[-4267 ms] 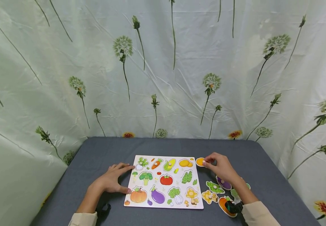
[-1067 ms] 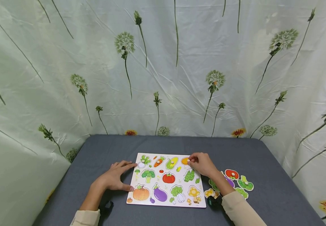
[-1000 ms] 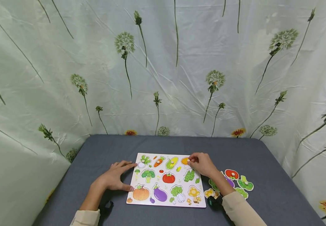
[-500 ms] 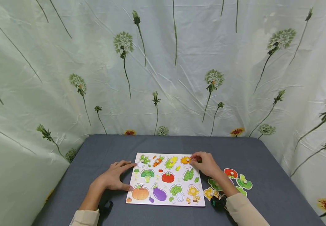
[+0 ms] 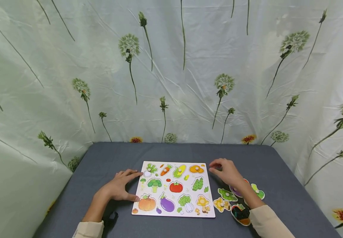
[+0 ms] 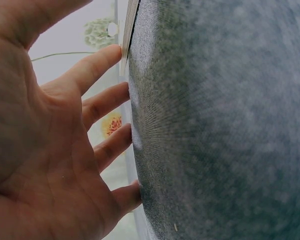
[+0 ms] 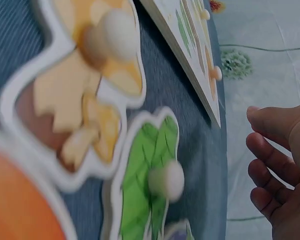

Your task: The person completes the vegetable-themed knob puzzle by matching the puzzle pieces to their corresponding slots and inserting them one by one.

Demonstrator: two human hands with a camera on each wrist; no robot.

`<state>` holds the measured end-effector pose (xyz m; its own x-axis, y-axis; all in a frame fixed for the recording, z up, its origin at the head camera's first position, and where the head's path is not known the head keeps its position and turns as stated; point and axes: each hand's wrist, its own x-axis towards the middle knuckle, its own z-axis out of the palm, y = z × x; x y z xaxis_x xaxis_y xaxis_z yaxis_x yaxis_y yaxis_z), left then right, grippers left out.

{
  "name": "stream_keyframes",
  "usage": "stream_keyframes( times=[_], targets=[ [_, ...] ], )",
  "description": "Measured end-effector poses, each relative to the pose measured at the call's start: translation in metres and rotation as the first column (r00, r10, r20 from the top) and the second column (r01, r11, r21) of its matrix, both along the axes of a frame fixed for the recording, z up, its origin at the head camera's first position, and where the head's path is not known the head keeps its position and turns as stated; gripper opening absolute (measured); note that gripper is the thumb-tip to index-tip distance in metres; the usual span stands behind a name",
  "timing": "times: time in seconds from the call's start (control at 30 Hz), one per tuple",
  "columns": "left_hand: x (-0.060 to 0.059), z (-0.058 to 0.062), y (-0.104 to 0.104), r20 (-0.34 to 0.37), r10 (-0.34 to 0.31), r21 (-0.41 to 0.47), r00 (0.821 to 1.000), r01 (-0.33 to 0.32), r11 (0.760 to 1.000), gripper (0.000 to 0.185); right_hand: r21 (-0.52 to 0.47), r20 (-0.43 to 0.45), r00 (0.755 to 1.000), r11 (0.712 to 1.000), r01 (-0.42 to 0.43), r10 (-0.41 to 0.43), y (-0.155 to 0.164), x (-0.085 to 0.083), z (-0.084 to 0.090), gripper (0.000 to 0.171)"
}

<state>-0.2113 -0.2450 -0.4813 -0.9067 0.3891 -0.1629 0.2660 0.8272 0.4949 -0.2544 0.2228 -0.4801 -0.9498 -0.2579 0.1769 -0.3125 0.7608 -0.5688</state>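
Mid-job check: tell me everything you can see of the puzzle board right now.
The puzzle board is a thin, white, wooden-looking rectangular panel lying flat on the dark grey table. Printed vegetables cover it in three rows. In the top row, four knobbed pieces appear seated: turnip, carrot, corn and a potato-like shape; the lower two rows show pictures without knobs. The left hand touches its left edge with thumb and index finger; the right hand is apart, past its right edge.
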Motion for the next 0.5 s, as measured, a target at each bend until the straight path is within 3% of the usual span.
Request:
stream_keyframes(
  times=[0.5],
  targets=[
    [-0.004, -0.009, -0.004, -0.042, -0.018, 0.02, 0.999, 0.019, 1.0, 0.103, 0.022, -0.016, 0.998, 0.998, 0.063, -0.063, 0.043, 0.018, 0.006, 0.015]
  ],
)
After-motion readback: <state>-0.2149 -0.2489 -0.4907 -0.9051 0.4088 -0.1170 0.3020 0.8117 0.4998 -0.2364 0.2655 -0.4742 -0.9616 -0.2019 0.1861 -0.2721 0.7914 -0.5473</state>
